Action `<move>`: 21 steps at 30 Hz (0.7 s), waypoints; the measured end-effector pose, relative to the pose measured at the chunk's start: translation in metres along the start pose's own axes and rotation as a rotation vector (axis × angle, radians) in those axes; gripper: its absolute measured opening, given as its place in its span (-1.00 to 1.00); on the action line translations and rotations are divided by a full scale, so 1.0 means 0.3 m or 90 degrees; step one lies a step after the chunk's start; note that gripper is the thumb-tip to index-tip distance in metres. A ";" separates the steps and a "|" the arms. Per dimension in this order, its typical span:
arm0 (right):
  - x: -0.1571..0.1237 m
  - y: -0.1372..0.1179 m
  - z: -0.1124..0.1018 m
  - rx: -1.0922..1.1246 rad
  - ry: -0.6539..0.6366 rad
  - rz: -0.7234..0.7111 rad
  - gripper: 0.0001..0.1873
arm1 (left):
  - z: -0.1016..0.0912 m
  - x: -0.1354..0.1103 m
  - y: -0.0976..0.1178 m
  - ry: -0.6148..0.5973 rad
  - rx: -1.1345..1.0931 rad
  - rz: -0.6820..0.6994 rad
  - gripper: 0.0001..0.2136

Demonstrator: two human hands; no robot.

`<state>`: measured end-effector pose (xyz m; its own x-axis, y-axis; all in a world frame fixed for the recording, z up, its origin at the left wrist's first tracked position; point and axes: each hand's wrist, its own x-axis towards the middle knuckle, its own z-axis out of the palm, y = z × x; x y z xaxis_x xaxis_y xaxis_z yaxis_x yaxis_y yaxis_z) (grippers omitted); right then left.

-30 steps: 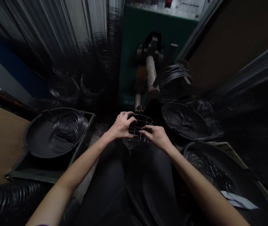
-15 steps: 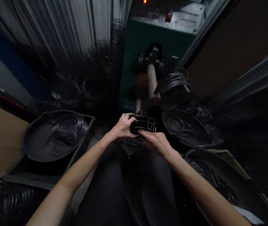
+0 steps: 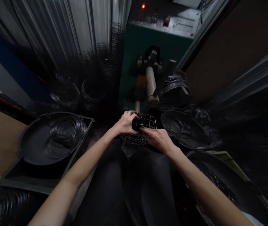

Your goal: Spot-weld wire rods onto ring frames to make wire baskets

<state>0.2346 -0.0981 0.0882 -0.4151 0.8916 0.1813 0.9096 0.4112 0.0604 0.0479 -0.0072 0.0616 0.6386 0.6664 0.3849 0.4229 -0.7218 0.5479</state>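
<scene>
A small round wire basket (image 3: 145, 125) sits between both my hands, just below the tips of the green machine's two electrode arms (image 3: 151, 83). My left hand (image 3: 125, 123) is closed on the basket's left rim, fingers curled over the top ring. My right hand (image 3: 157, 138) grips its near right side, fingers pressed against the wire mesh. The basket's top ring lies close under the arm tips; whether they touch it is not visible.
A dark pan with loose wire rings (image 3: 64, 133) lies in a tray at left. Another pan (image 3: 185, 128) sits at right, with a bundle of rings (image 3: 174, 86) behind it. Stacked wire baskets (image 3: 93, 89) stand at back left. A red lamp (image 3: 143, 6) glows on the machine.
Both hands have carried the wire basket forward and up toward the machine's arm tips. The grip of each hand stays the same.
</scene>
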 end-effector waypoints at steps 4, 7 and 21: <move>0.008 0.008 0.006 0.029 0.009 0.005 -0.70 | -0.009 0.012 -0.014 -0.025 -0.019 -0.016 -0.43; -0.011 0.007 0.017 0.066 0.034 0.013 -0.69 | -0.023 0.013 -0.019 -0.044 -0.034 -0.015 -0.47; 0.021 0.060 0.076 0.133 0.207 0.174 -0.81 | -0.042 0.090 -0.042 -0.017 -0.014 -0.039 -0.45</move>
<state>0.2479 -0.0807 0.0680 -0.1034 0.8805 0.4626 0.9471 0.2293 -0.2248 0.0518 0.0222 0.0743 0.6292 0.7038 0.3298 0.4475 -0.6749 0.5868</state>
